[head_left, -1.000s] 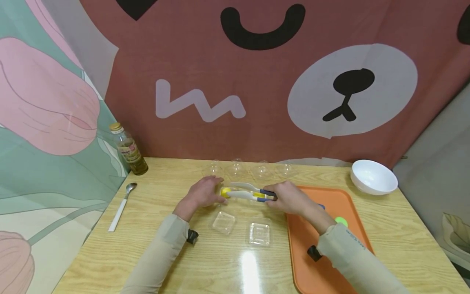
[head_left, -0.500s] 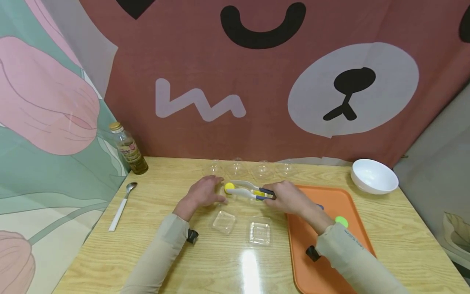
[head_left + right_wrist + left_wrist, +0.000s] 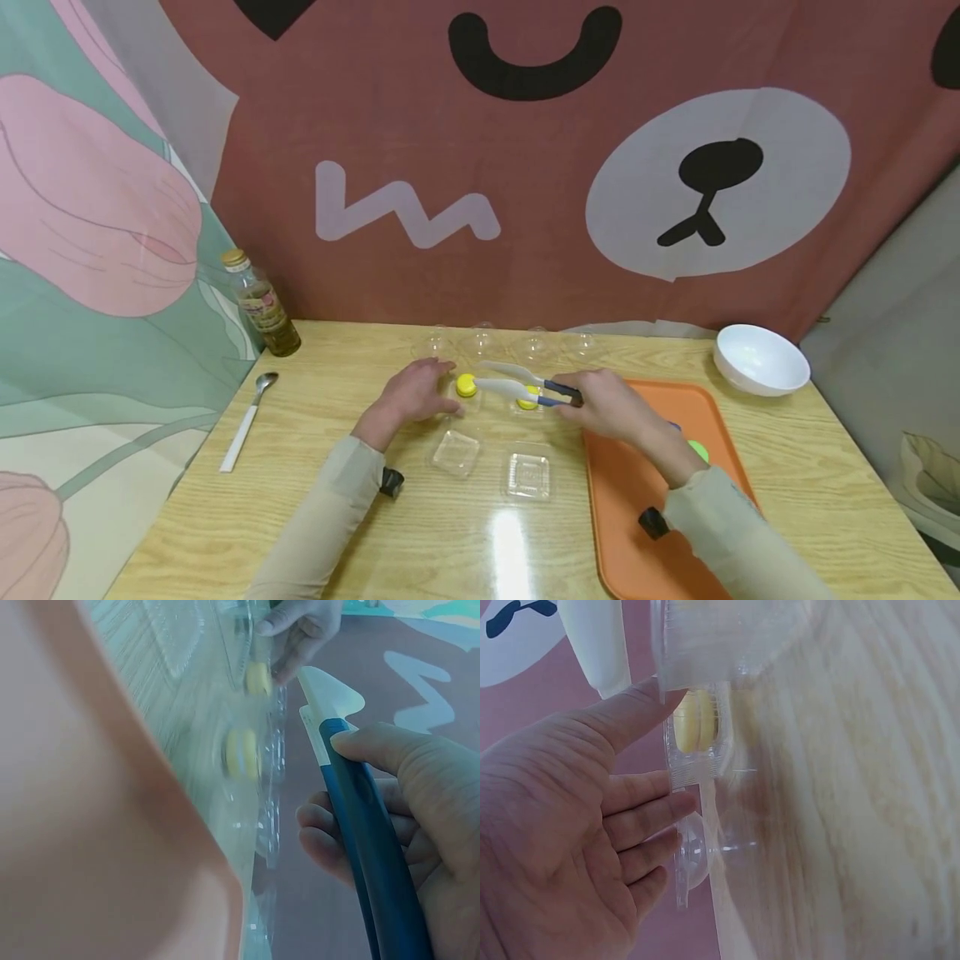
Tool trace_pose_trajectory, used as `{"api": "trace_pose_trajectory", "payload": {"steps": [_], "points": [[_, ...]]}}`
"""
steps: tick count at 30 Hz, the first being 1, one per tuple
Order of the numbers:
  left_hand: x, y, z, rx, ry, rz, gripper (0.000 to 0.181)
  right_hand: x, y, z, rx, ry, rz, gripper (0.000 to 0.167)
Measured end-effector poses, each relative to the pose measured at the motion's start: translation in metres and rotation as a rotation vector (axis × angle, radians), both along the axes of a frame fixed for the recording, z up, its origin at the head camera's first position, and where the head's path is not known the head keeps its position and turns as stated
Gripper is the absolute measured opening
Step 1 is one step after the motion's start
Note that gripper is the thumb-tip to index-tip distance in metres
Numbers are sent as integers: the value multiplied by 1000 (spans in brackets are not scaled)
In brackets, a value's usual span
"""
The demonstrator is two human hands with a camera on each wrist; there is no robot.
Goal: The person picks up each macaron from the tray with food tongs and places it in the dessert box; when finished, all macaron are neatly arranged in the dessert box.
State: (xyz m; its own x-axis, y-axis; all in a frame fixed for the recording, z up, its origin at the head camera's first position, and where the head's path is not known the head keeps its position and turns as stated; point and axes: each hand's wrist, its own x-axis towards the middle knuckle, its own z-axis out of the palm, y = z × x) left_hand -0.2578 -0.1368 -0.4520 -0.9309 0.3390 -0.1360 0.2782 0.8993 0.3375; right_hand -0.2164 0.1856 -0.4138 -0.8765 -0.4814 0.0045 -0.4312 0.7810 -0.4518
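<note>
My left hand point(image 3: 416, 392) holds a small clear plastic box point(image 3: 694, 769) between thumb and fingertips; a yellow macaron point(image 3: 466, 385) lies in it. My right hand point(image 3: 609, 402) grips tongs with blue handles point(image 3: 367, 832) and pale tips. The tong arms stand apart above the boxes, with nothing between the tips point(image 3: 498, 387). Below the tongs, a second yellow macaron point(image 3: 527, 398) sits in another clear box, partly covered by them in the head view. Open clear lids point(image 3: 455, 452) extend toward me from the boxes.
Several clear domed lids or cups point(image 3: 536, 343) line the back edge. An orange tray point(image 3: 622, 517) at right carries a green round piece point(image 3: 698, 451) and a blue one. A white bowl point(image 3: 761, 360), an oil bottle point(image 3: 264, 308) and a spoon point(image 3: 247, 425) stand or lie around.
The tongs have let go of the left macaron, which now lies in its box, and have moved up and to the right. My left hand has stayed in place.
</note>
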Motion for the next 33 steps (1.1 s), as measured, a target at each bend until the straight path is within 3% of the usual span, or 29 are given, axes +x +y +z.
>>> {"api": "trace_pose_trajectory", "payload": {"steps": [13,20,25,29,33], "points": [[1,-4,-1,15,5,-15,87,15,48,3,-7,109,-71,40],[4,-10,6,68,16,-13,88,25,71,6,16,140,-128,42],[11,-18,11,97,35,-12,86,34,88,2,-2,213,-132,38],[19,-25,14,114,61,-30,84,43,103,-2,-23,185,-142,34],[28,-29,15,154,66,-91,87,55,118,-3,-1,164,-178,37]]}}
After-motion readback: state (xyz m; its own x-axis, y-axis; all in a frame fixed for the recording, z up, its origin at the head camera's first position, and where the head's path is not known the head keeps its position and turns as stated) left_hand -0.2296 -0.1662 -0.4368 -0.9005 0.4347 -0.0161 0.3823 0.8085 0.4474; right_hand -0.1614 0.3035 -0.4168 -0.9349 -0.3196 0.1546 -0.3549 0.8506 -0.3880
